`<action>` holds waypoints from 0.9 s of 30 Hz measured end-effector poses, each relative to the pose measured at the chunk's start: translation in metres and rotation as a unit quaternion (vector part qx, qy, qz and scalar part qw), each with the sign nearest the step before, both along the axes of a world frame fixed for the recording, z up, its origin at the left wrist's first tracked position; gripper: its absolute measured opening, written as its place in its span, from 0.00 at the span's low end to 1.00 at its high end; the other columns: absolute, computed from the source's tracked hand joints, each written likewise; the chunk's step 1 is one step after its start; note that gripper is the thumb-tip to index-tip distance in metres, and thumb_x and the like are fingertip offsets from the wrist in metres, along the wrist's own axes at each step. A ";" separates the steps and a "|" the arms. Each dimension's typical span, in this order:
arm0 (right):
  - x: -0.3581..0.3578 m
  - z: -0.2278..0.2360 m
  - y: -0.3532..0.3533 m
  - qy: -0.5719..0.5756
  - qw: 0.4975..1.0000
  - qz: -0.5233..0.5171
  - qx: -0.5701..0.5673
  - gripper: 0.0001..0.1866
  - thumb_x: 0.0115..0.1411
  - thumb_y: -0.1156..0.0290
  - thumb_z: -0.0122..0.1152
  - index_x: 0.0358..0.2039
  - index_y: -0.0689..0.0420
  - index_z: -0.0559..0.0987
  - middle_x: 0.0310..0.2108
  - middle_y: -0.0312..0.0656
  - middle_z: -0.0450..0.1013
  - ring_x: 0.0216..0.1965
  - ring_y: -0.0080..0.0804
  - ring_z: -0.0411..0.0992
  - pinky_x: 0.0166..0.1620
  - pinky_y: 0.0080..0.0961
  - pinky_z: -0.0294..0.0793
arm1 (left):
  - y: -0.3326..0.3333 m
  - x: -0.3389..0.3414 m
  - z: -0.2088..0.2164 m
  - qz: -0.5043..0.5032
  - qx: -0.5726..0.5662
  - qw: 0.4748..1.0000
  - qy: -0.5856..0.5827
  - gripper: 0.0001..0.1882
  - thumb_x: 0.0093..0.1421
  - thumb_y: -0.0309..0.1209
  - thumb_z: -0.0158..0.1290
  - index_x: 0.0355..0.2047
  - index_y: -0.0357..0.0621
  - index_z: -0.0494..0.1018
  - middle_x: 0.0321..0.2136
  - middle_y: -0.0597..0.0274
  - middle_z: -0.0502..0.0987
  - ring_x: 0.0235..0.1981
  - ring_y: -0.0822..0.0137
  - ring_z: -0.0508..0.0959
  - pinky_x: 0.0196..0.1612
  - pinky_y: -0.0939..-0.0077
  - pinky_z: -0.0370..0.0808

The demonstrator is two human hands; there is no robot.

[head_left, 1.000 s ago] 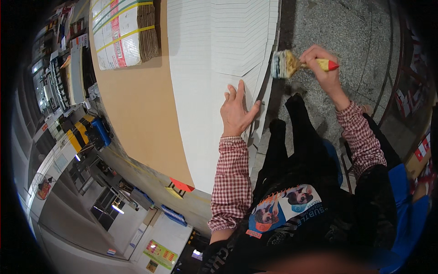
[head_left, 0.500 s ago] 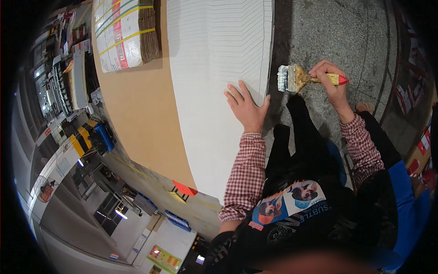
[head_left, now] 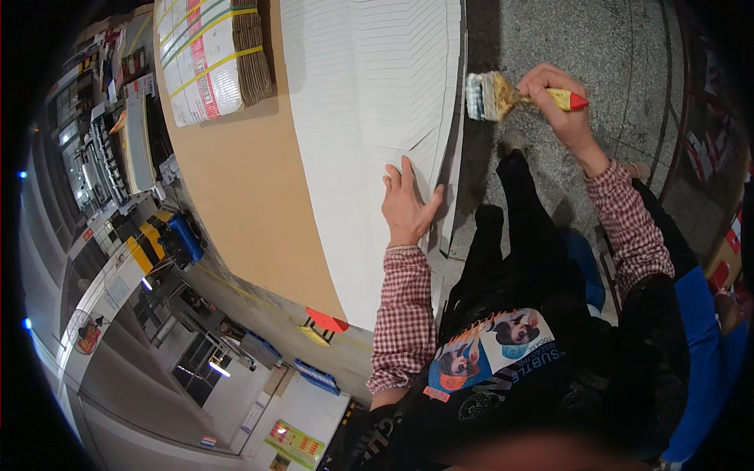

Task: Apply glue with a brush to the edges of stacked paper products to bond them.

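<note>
A fanned stack of white paper sheets [head_left: 345, 149], with many staggered edges at its far part, lies along the work surface. My left hand [head_left: 407, 210] rests on top of the sheets near their right side, fingers spread and thumb out by the edge. Beside that thumb the right edge of the top sheets stands apart from a strip below. My right hand [head_left: 559, 106] is closed around the yellow, red-tipped handle of a wide paintbrush [head_left: 496, 96]. The brush's bristles, coated with something white, point left toward the stack's right edge, over the grey floor.
Left of the sheets is a tan board [head_left: 243, 188] bearing a strapped bundle of folded cardboard [head_left: 208, 63]. A red stool [head_left: 326, 320] stands beyond the near end. At right are another person's blue garment [head_left: 699, 337] and speckled grey floor [head_left: 589, 39].
My left hand has slid nearer to me and a little left, and the sheets' right edge has shifted and parted. My right hand has carried the brush farther away and slightly left.
</note>
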State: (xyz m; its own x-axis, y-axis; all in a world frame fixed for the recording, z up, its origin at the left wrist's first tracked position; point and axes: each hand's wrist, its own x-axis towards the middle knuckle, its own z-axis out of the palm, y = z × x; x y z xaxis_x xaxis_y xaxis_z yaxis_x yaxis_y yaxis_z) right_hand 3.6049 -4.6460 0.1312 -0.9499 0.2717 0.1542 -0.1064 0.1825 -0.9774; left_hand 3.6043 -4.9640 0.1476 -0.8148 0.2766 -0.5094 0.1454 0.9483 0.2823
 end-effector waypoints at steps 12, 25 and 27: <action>0.022 -0.004 -0.029 -0.043 0.995 0.068 -0.059 0.07 0.56 0.75 0.54 0.23 0.64 0.74 0.25 0.40 0.72 0.27 0.26 0.71 0.32 0.24 0.71 | 0.005 -0.011 0.010 -0.003 0.029 1.000 -0.002 0.43 0.48 0.50 0.57 0.60 0.40 0.59 0.55 0.27 0.61 0.56 0.34 0.63 0.55 0.59 0.66; 0.039 0.004 -0.046 -0.061 0.993 0.097 -0.040 0.07 0.55 0.76 0.56 0.21 0.64 0.73 0.24 0.40 0.71 0.25 0.26 0.70 0.30 0.21 0.69 | 0.008 -0.012 0.007 -0.023 0.013 1.000 0.016 0.44 0.48 0.51 0.57 0.60 0.38 0.59 0.54 0.28 0.62 0.55 0.35 0.65 0.53 0.60 0.67; 0.035 0.000 -0.043 -0.048 0.995 0.076 -0.038 0.07 0.55 0.75 0.56 0.21 0.64 0.73 0.24 0.40 0.71 0.26 0.26 0.71 0.30 0.21 0.69 | 0.008 -0.012 0.006 -0.025 0.004 0.999 0.020 0.44 0.49 0.52 0.56 0.60 0.38 0.59 0.54 0.28 0.62 0.55 0.34 0.65 0.53 0.59 0.68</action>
State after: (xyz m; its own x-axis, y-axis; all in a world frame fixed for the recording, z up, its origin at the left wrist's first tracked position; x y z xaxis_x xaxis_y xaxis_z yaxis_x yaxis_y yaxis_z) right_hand 3.6397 -4.6890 0.1315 -0.9902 0.1321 0.0450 -0.0324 0.0964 -0.9948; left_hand 3.5924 -4.9561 0.1534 -0.8189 0.3226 -0.4747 0.2046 0.9368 0.2838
